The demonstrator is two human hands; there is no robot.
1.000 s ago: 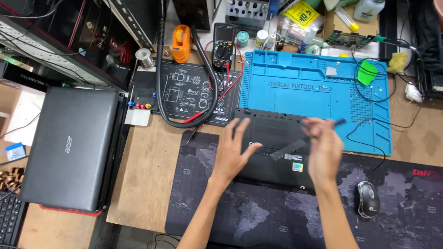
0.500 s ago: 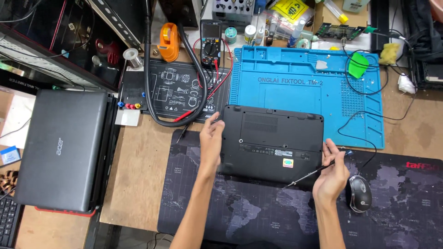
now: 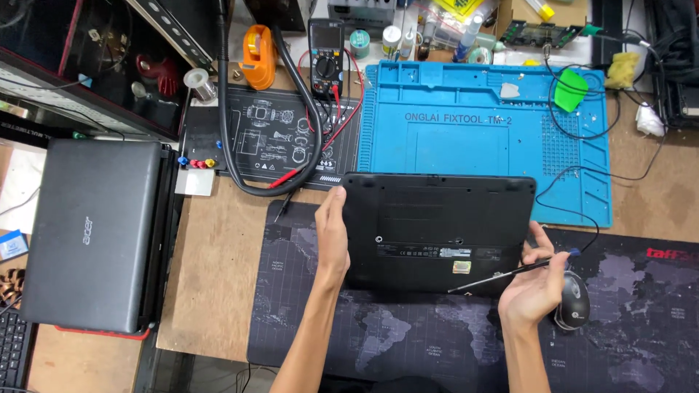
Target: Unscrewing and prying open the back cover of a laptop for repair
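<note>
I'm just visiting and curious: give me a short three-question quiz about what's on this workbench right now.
1. True or false: the black laptop lies bottom side up.
2. Which hand holds the thin screwdriver?
3. The computer mouse sits: A) on the blue mat, B) on the dark map-printed mat, C) on the closed grey laptop.

Key: 1 true. 2 the right hand; the left hand rests on the laptop's left edge. 3 B.

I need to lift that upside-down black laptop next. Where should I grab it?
Grip the laptop by its two short side edges, from left and right: it lies flat, bottom up. The left hand already rests on the left edge; the right hand holds a screwdriver.
</note>
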